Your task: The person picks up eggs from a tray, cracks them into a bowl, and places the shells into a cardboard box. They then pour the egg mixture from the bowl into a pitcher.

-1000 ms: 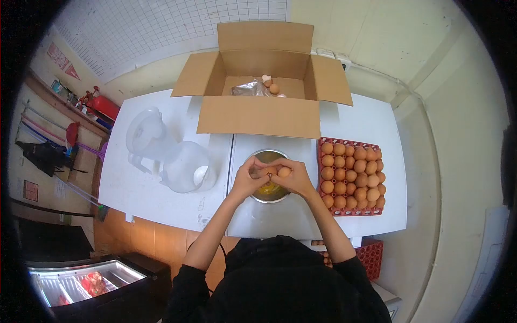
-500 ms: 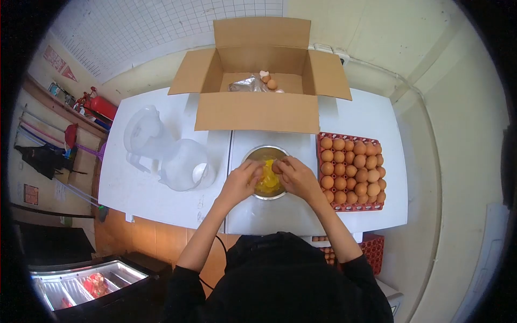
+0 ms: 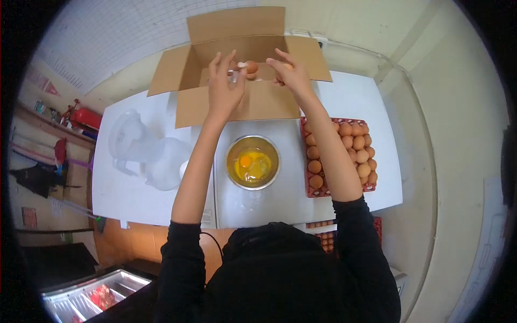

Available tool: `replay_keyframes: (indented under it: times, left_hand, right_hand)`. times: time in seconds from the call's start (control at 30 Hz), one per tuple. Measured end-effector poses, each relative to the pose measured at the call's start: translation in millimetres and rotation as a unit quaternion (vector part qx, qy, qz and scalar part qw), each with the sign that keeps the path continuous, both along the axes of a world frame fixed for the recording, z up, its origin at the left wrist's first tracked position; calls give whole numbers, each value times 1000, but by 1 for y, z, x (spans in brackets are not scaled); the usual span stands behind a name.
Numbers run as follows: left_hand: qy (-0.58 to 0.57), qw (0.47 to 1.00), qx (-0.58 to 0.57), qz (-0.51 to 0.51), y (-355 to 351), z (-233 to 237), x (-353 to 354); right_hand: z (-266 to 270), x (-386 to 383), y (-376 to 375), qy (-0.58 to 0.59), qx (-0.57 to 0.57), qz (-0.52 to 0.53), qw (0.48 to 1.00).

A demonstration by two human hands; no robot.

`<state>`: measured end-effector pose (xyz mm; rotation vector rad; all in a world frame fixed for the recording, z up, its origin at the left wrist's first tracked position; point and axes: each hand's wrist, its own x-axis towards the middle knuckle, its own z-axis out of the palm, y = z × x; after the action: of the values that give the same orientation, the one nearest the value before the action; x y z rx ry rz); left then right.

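Note:
My left hand (image 3: 225, 91) is raised over the front flap of the cardboard box (image 3: 237, 102), fingers spread and open. Brown eggshells (image 3: 251, 68) show inside the box just right of its thumb. Over the box's right side is my right hand (image 3: 292, 75), its fingers apart. A small orange-brown piece like eggshell (image 3: 288, 66) shows between those fingers, partly hidden by them. Below both hands, a metal bowl (image 3: 230, 175) stands on the white table, holding raw egg (image 3: 253, 166) with an orange yolk.
A red egg tray (image 3: 311, 194) full of brown eggs sits at the right, partly under my right forearm. Translucent plastic jugs (image 3: 156, 156) lie at the left, partly behind my left forearm. More eggs (image 3: 326, 239) are stacked below the table edge.
Both hands have moved from the bowl up and away to the box, and their fingers have spread. The bowl is now uncovered, showing the egg in it. The camera view has shifted slightly.

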<state>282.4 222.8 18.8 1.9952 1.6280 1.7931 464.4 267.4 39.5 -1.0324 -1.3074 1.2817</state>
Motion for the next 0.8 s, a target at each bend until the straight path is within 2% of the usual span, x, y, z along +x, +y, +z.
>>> replay_keyframes:
  times: [0.03, 0.1, 0.17, 0.23, 0.3, 0.37, 0.47, 0.57, 0.67, 0.8]
  left_hand:
    - [15, 1000, 18, 13, -6, 3, 7]
    - [23, 997, -66, -32, -38, -11, 34]
    - [110, 987, -29, -117, -69, -43, 70]
    - [103, 946, -117, -285, -108, -72, 110]
    - [132, 896, -203, -372, -137, -100, 142]
    - [170, 902, -217, -331, -160, -110, 164]
    - [223, 913, -196, -278, -171, -123, 180]
    - [246, 918, -185, -250, -172, -132, 189]
    - [254, 916, -192, -244, -170, -131, 196]
    - [255, 929, -182, -195, -167, -131, 212]
  right_hand:
    - [5, 12, 2, -22, 23, -8, 999]
    - [18, 51, -25, -58, 2, -27, 998]
    - [13, 97, -60, -81, -13, -34, 996]
    - [1, 141, -92, -113, -34, -35, 992]
    - [-9, 173, -126, -169, -50, -76, 981]
    - [-18, 196, -156, -228, -43, -148, 961]
    - [-30, 226, -186, -203, -7, -173, 964]
    - [-26, 237, -212, -175, -56, -212, 960]
    - [-34, 247, -225, -162, -33, -218, 962]
    - [-32, 249, -232, -155, -89, -208, 961]
